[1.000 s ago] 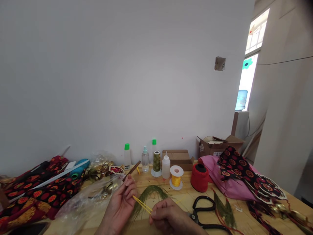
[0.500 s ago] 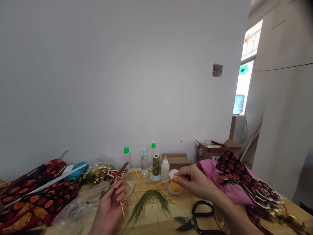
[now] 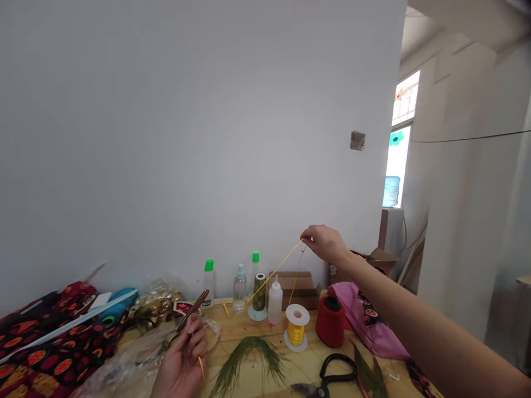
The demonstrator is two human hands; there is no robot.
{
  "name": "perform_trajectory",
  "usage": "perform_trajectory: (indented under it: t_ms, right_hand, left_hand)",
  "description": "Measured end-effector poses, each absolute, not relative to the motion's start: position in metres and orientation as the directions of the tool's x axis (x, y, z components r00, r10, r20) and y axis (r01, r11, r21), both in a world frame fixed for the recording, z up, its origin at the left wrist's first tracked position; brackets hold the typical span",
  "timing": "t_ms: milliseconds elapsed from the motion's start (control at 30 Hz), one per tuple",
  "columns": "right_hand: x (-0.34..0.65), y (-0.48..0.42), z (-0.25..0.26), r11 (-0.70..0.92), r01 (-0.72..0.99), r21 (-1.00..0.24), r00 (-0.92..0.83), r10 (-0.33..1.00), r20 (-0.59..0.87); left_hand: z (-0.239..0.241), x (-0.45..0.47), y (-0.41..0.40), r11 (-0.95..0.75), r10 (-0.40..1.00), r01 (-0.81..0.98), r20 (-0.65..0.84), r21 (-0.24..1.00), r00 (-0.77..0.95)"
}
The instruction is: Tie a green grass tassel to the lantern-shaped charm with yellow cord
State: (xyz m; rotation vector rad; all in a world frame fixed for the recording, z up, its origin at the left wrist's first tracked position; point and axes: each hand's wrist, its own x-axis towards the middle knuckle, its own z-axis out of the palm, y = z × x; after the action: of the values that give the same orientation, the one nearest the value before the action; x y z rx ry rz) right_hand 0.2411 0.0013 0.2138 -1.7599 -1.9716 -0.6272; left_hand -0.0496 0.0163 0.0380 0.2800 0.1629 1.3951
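Low in the view, my left hand [image 3: 182, 356] is closed around a slender brown, stick-like object [image 3: 198, 304] that points up to the right; its exact kind is unclear. A yellow cord end [image 3: 201, 366] hangs from the same hand. Raised against the wall, my right hand [image 3: 326, 243] pinches the yellow cord [image 3: 276, 271]. One length slants down left toward my left hand, and another drops to the spool of yellow cord [image 3: 296, 334]. A green thread tassel [image 3: 253, 354] lies spread on the table between the hands. Black-handled scissors [image 3: 332, 376] rest below my right arm.
At the back stand a clear spray bottle [image 3: 239, 290], a white squeeze bottle [image 3: 275, 304] and a green thread cone [image 3: 259, 293]. A red thread cone [image 3: 331, 323] sits beside pink cloth [image 3: 369, 326]. Patterned cloth [image 3: 53, 337] and a plastic bag [image 3: 124, 359] lie left.
My right hand has risen from beside the yellow spool, drawing the cord up. The red cone now shows. My left hand still grips the brown object; the view has tilted up and right.
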Motion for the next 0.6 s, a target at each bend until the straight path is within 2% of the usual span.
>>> perform_trajectory:
  t_ms: [167, 333, 600]
  right_hand:
    - [0.234, 0.012, 0.224, 0.004, 0.997, 0.071, -0.048, 0.772, 0.633]
    - [0.222, 0.02, 0.231, -0.009, 0.998, 0.054, -0.027, 0.772, 0.635]
    - [0.213, 0.021, 0.224, 0.028, 0.988, -0.15, 0.068, 0.798, 0.598]
  left_hand:
    - [0.038, -0.05, 0.017, 0.129, 0.99, -0.944, 0.01, 0.305, 0.138]
    - [0.037, -0.054, 0.019, 0.135, 0.986, -0.952, 0.057, 0.274, 0.156]
    - [0.033, -0.064, 0.023, 0.112, 0.99, -0.965, 0.054, 0.239, 0.129]
